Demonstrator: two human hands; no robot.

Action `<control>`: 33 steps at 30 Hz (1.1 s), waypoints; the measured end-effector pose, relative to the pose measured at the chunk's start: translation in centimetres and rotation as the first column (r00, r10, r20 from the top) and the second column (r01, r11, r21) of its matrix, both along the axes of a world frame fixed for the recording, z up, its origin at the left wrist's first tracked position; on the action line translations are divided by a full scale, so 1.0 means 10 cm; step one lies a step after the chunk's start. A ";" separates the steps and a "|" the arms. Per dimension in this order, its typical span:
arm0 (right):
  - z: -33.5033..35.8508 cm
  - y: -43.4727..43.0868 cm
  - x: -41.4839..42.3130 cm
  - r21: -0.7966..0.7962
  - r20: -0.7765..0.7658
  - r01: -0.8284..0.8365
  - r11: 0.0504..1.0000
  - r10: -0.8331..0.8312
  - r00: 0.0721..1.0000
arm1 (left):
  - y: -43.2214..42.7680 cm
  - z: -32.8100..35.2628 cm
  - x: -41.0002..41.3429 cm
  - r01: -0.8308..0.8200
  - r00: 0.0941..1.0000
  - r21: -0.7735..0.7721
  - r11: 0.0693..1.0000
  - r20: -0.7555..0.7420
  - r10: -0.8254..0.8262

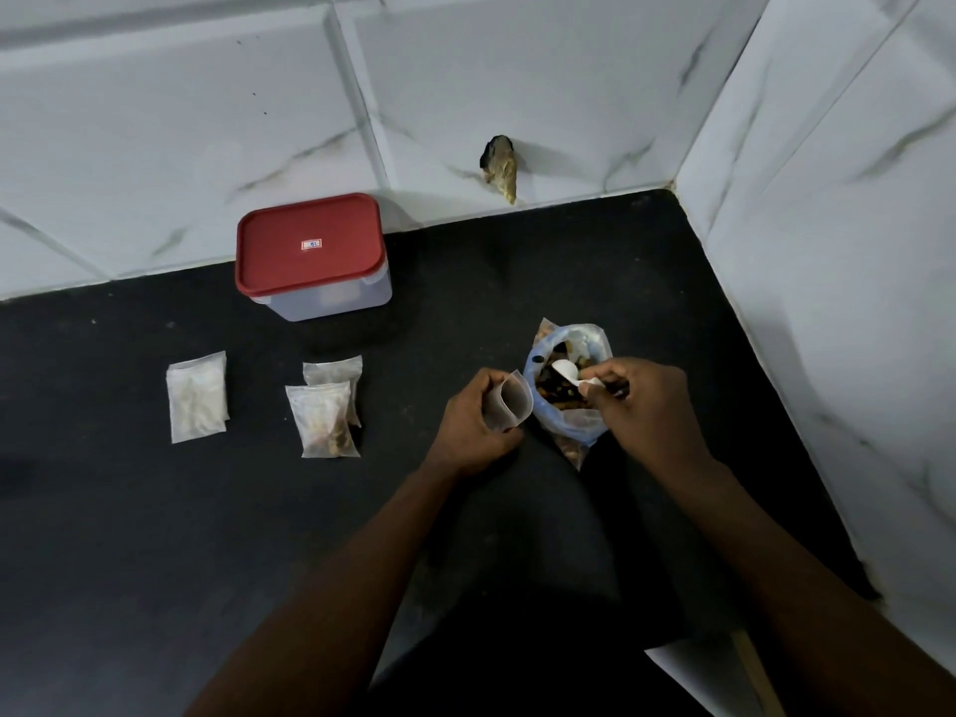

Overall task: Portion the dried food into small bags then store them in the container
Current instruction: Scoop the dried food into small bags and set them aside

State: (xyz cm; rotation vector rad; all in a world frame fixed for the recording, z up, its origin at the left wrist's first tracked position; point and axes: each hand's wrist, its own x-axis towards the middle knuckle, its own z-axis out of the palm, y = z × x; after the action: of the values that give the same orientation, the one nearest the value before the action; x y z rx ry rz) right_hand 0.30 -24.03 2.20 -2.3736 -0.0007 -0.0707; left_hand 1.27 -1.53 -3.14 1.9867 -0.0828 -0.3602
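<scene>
On the black counter [155, 509] my left hand [473, 421] grips a small clear bag [509, 401], its mouth held open and facing up. Just to its right stands a large plastic bag of dried food [569, 421], open at the top. My right hand [641, 406] pinches the handle of a white spoon [566, 372] whose bowl sits inside that big bag. Two filled small bags [326, 411] lie overlapping left of my hands. A further flat small bag [197, 395] lies beyond them. A clear container with a red lid [310, 245] stands closed by the back wall.
White marbled tile walls close the counter at the back and on the right, forming a corner [672, 186]. A hole in the back wall is stuffed with material [502, 165]. A pale sheet with a wooden stick [724, 675] lies at the counter's lower right.
</scene>
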 end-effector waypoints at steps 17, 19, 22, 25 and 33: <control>0.07 0.05 0.02 -0.080 -0.111 -0.007 0.997 -0.002 0.994 | 0.01 -0.04 0.00 0.002 1.000 0.023 1.000 -0.009 -0.001; 0.10 0.02 0.01 -0.103 -0.092 -0.003 0.995 -0.006 0.996 | 0.01 -0.05 -0.01 0.001 1.000 0.031 1.000 -0.003 -0.001; 0.09 0.02 -0.03 -0.139 -0.045 -0.008 0.990 0.002 0.999 | 0.02 -0.07 -0.01 0.004 1.000 0.032 0.999 0.002 -0.004; 0.04 0.08 -0.05 -0.128 -0.045 -0.008 0.992 0.002 0.999 | 0.02 -0.07 -0.01 0.007 1.000 0.029 1.000 -0.007 -0.006; 0.10 0.07 0.02 0.069 -0.269 0.115 0.991 -0.092 0.959 | 0.03 -0.07 -0.01 0.051 0.998 0.034 0.998 -0.042 -0.050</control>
State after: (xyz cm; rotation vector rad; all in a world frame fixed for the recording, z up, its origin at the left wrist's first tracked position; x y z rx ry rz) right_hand 0.46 -23.30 3.18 -2.2805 0.2508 0.1947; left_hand 1.18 -1.25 -3.85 2.0133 -0.1011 -0.4377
